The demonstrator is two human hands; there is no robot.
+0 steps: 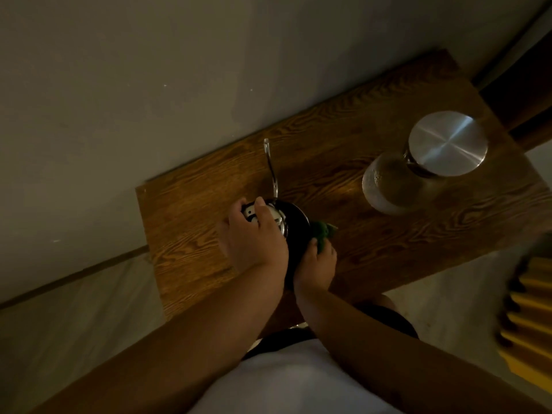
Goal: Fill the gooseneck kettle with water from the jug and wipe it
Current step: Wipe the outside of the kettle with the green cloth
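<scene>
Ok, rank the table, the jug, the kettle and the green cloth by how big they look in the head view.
1. Table, by far.
2. Jug with its steel lid.
3. Kettle, though the left hand hides much of it, so this rank is unsure.
4. Green cloth, bunched in the right hand.

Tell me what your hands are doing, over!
Left hand steadying kettle top. Right hand pressing green cloth to its side. Jug lidded, standing clear. Nothing blocking.

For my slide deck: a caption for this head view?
Left hand steadies the kettle while right hand wipes it with green cloth.
</scene>
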